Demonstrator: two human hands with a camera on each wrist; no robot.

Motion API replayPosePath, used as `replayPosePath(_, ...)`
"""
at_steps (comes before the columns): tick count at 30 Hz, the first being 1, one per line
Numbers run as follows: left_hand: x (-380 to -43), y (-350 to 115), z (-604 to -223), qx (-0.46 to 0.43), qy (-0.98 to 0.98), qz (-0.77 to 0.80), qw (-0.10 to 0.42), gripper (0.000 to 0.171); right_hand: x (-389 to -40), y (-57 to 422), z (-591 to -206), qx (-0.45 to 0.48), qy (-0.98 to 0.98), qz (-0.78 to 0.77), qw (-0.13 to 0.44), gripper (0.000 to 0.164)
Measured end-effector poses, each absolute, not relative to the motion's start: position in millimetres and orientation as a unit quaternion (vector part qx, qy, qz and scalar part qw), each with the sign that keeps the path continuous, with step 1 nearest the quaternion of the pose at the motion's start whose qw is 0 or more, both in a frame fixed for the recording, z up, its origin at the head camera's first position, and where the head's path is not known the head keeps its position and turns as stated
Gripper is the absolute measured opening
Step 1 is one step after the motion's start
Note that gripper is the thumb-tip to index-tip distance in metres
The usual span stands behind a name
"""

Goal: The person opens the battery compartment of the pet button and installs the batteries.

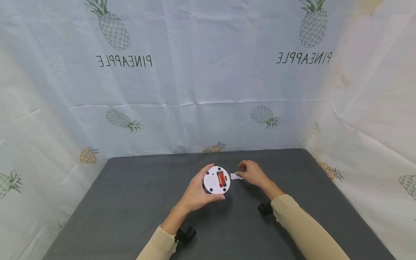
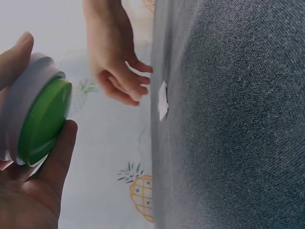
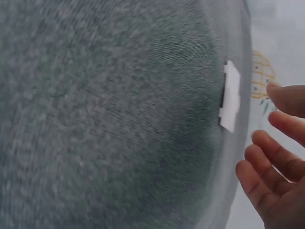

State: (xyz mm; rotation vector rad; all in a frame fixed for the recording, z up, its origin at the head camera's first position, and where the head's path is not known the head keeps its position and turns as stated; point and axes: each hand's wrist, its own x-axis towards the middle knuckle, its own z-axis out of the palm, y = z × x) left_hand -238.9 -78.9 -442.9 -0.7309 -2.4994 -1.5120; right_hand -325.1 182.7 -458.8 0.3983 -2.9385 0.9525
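Note:
My left hand (image 1: 196, 192) grips a round white device (image 1: 211, 183) by its edge, thumb below and fingers above. Its underside faces me in the head view, with small dark feet, a patch of speaker holes and an uncovered compartment holding two red batteries (image 1: 221, 179). The left wrist view shows its green face (image 2: 46, 121). A small white battery cover (image 3: 231, 98) with tabs lies on the table. Just above that cover hovers my right hand (image 1: 254, 174), its fingers loosely bent and holding nothing; the right wrist view shows a gap between fingertips and cover.
The dark grey cloth-covered table (image 1: 146, 202) reaches back to a white curtain (image 1: 208, 83) printed with pineapples. More of this curtain hangs along both sides. Black wrist cameras (image 1: 186, 235) sit on both wrists.

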Motion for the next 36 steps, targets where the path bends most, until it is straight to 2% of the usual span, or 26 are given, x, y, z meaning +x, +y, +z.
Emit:
replayPosePath(6,-238.2,-78.5,-442.3,-0.243,-0.830,-0.497,0.062,0.103,-330.8,179.3,-467.4,0.124,-0.958,0.258,-0.013,0.031)
replayPosePath(14,-237.6,-77.8,-441.7,-0.248,-0.831,-0.494,0.070,0.103,-333.8,178.8,-474.4,0.126,-0.961,0.245,-0.003,0.029)
replayPosePath(28,-237.1,-79.1,-441.1,-0.242,-0.831,-0.495,0.071,0.104,-324.2,182.7,-474.2,0.156,-0.936,0.314,-0.008,0.015)
replayPosePath(36,-237.7,-79.0,-441.6,-0.243,-0.833,-0.492,0.074,0.104,-311.1,184.0,-469.4,0.139,-0.920,0.366,0.000,0.016)
